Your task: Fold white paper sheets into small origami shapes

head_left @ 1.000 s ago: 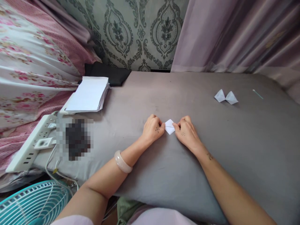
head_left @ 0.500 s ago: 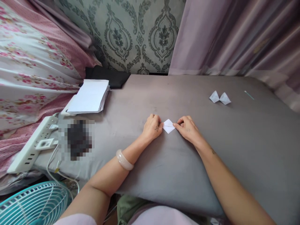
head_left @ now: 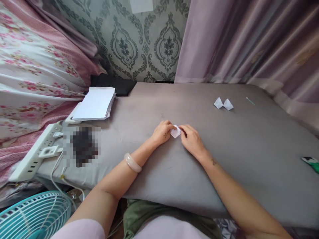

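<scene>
A small folded white paper (head_left: 175, 133) with a pointed lower corner lies between my two hands on the grey-covered surface. My left hand (head_left: 161, 132) grips its left side, the thumb or a finger reaching over the upper part. On the opposite edge, the fingers of my right hand (head_left: 191, 137) pinch the paper. Its top is partly covered by my fingers. Farther off to the right rests a folded paper shape (head_left: 223, 105) made of two joined diamonds.
A stack of white paper (head_left: 96, 103) lies at the left, in front of a black folded item (head_left: 112, 83). Nearby are a white power strip (head_left: 36, 152) and a turquoise fan (head_left: 37, 215). A thin stick (head_left: 250, 101) and a green-and-white item (head_left: 311, 162) lie at the right.
My left fingers have moved over the top of the paper, and my right hand has come closer in. The paper looks partly folded over. The view has shifted slightly right.
</scene>
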The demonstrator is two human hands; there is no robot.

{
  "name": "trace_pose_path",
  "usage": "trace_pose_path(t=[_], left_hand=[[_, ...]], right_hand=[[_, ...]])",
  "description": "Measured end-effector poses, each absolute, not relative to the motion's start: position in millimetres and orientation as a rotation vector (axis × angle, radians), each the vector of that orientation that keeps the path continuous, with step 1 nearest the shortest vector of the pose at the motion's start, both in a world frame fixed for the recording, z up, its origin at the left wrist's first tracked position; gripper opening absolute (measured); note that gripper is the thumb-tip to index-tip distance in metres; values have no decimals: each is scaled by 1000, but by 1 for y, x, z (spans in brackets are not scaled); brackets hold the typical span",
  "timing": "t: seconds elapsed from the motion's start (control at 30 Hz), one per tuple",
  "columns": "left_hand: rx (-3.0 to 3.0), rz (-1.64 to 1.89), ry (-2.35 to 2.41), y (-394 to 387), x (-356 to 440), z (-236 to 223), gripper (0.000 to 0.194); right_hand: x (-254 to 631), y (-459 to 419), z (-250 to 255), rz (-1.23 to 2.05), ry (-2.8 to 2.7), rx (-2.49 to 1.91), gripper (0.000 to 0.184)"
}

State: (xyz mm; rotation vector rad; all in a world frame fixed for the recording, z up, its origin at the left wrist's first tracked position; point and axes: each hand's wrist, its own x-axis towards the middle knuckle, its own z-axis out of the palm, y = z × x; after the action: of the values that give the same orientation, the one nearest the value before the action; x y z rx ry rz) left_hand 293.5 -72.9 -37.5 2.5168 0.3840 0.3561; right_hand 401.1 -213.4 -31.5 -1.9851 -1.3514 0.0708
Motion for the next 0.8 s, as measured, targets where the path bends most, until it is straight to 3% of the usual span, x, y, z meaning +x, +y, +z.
trace_pose_path(t=[0.23,0.43,0.8], left_hand=[[2440,279,797,-75,290,-27,31],[2294,312,988,-67,283,-23,18],[2266,317,1087,-71,282,-24,21]], right_hand=[[371,-217,-18,-65,-1671,-2354,35],[367,-214,-18,-184,-1762,-2411,41],[377,-207,-10,-85,-1777,-2375,35]])
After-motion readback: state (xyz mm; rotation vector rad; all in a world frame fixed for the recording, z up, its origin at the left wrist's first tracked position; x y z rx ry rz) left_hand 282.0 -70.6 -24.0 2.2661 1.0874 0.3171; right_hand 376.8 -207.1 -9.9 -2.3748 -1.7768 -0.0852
